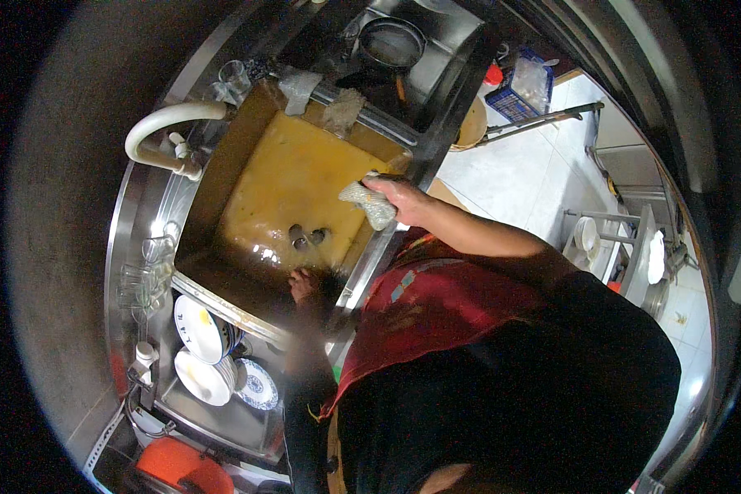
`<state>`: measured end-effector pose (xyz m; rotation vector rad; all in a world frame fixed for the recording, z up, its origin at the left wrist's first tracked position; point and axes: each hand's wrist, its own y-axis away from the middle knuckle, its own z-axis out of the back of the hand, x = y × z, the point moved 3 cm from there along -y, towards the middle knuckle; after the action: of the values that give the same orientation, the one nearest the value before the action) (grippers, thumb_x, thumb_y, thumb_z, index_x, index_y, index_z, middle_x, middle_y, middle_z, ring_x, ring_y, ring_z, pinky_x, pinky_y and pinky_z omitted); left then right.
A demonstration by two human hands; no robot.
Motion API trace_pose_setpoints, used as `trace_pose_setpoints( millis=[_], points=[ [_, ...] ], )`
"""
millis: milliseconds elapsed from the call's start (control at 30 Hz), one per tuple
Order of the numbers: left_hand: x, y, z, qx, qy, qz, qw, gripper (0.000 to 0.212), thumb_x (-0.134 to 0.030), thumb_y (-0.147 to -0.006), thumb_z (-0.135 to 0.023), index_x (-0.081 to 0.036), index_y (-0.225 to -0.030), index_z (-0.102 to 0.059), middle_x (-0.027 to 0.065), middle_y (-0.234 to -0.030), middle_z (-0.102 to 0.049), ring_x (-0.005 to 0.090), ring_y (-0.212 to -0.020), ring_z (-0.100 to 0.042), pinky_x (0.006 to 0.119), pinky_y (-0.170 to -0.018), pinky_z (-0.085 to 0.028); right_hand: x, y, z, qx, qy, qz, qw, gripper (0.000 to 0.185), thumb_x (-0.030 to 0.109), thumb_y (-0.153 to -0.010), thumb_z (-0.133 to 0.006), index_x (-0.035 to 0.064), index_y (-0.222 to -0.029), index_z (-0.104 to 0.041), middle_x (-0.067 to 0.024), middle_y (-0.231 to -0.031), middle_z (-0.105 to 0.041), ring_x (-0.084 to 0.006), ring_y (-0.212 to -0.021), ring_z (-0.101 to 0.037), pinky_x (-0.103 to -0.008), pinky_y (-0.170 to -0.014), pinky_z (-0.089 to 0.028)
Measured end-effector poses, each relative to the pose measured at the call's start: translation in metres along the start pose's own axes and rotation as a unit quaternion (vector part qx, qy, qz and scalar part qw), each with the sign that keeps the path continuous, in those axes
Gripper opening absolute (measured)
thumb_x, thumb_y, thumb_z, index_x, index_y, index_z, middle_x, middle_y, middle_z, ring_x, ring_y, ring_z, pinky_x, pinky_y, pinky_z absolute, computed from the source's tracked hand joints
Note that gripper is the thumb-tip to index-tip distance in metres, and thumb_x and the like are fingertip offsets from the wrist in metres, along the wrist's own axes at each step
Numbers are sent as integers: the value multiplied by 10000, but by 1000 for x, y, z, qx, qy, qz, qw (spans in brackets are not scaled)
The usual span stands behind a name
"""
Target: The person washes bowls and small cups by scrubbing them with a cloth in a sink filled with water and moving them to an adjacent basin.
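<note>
A stainless steel sink holds cloudy yellowish-brown water. My right hand grips a striped, bunched cloth above the sink's near right side. Lower in the picture, my left hand reaches down at the water, its fingers partly dark and blurred; whether it touches something under the surface cannot be told. Just beyond those fingers, some small dark round objects show in the water. A grey-white cloth or scourer and a clear plastic bag lie over the sink's far edge.
A curved white faucet arches over the sink's left rim. Drinking glasses stand along the left ledge. Stacked plates and bowls sit below the sink. A frying pan rests in the far basin. A blue crate is at the right.
</note>
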<state>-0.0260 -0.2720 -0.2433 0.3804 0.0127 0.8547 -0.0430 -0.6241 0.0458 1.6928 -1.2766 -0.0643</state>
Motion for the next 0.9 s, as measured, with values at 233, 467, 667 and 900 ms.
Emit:
trace_pose_setpoints(
  millis=[233,467,667,900],
  points=[
    [40,-14,119,9,872,256,418,544,-516,-909,-548,-115,-1276,-547,171,-1149,-607,329,-971,-615,490,-814,-528,-20,-11,-69,-51,94,199,974,117,170,-910,-669,86,-976,-624,-42,-929,-657,-144,-820,-632,-301,-762,-566],
    [68,0,296,20,960,-169,-221,716,-581,-981,-397,43,-1332,-439,113,-1123,-583,140,-1020,-581,308,-834,-504,-123,-5,-209,161,216,485,832,347,174,-817,-741,45,-1113,-616,-82,-1163,-606,-245,-1191,-546,-396,-1001,-436],
    [70,35,359,14,998,-62,-25,660,-638,-973,-404,-66,-1280,-521,112,-1187,-575,254,-1025,-567,402,-939,-458,-63,-78,-243,126,260,518,805,156,162,-809,-730,73,-898,-637,-80,-913,-631,-202,-895,-592,-391,-826,-482],
    [115,43,410,-165,972,98,136,782,-619,-1009,-230,46,-1389,-385,248,-1289,-544,378,-1197,-535,455,-1085,-400,-56,55,-287,83,383,558,731,253,158,-738,-800,65,-909,-638,-140,-941,-672,-302,-815,-666,-388,-720,-535]
  ],
)
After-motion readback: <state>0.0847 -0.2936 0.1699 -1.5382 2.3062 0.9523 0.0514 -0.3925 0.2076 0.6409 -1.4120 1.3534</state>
